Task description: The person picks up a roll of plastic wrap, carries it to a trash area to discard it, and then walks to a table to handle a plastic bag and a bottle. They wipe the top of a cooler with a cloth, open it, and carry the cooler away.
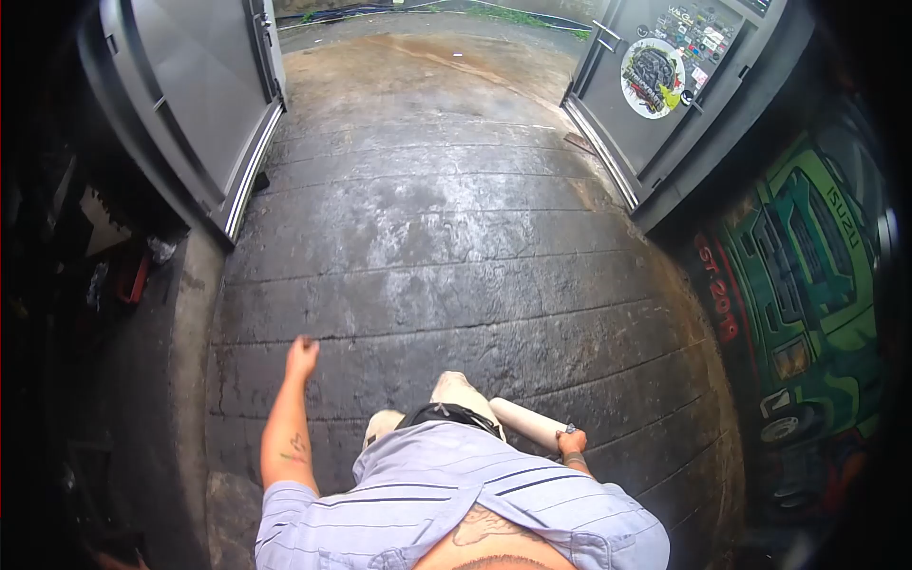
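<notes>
At the lower left, my left hand hangs in front of the dark floor with its fingers curled together; it is small in view, and whether anything is in it cannot be made out. On the right side of my body, my right hand is wrapped round one end of a pale, whitish roll. The roll slants up and left from the hand, its far end beside my light trousers.
Ahead, two grey metal doors, left and right, stand open on either side of a dark, wet-looking floor. A green truck mural covers the right wall. A red object is at the left.
</notes>
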